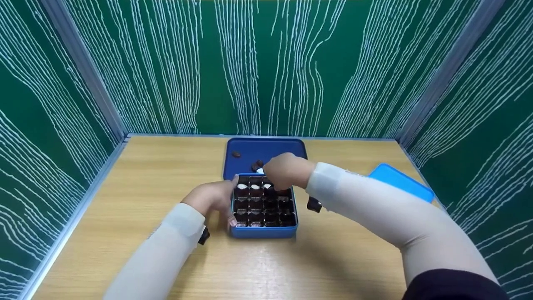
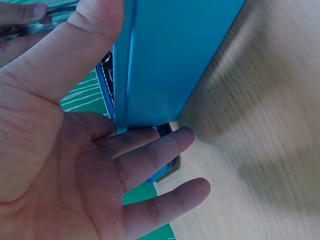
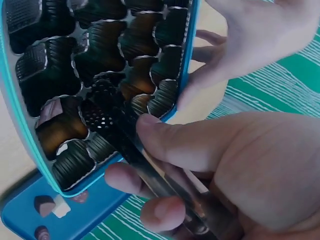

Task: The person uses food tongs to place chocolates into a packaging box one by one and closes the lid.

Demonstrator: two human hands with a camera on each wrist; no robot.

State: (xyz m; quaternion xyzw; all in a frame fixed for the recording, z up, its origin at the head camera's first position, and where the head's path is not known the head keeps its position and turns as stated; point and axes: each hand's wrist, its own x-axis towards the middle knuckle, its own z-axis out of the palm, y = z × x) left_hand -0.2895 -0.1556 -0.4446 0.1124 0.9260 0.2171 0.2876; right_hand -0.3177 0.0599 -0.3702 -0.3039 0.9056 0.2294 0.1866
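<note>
A blue tin box point(image 1: 264, 232) with a dark compartment insert point(image 1: 256, 204) sits on the table. My left hand point(image 1: 214, 198) rests along its left side, the thumb touching the near end and fairly straight fingers reaching the far end. My right hand point(image 3: 250, 165) grips metal tongs point(image 3: 162, 175) with black perforated tips. Those tips dip into the compartments close to the far edge; whether they pinch anything cannot be made out. White-topped chocolates point(image 1: 255, 187) fill several compartments in one row. In the head view the right hand point(image 1: 287, 168) hides part of the far right compartments.
Behind the box lies a dark blue tray point(image 1: 266, 146) carrying a brown chocolate point(image 1: 236, 153) on its left and several more pieces near its front. A bright blue lid point(image 1: 402, 182) lies at the right, partly behind the right sleeve. Green patterned panels point(image 1: 266, 75) enclose the wooden table point(image 1: 166, 166).
</note>
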